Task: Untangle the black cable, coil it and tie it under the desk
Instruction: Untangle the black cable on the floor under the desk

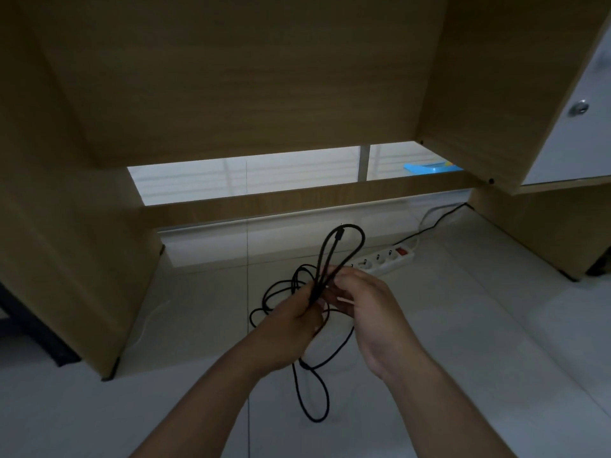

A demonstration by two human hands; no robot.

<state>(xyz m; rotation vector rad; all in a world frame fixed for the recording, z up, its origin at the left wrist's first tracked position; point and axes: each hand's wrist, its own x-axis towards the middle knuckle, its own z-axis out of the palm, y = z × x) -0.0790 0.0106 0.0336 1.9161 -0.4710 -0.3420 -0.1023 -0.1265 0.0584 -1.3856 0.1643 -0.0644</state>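
The black cable [344, 241] is gripped mid-bundle by the left hand [291, 320], fingers curled, & pinched by the right hand [367, 304], both forearms raised over the floor [463, 325] under the desk [231, 77].

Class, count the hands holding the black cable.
2. The left hand grips the black cable at the bundle's middle; the right hand pinches it alongside. No others visible.

Head camera — looks down (seemingly close) under desk [231, 77].
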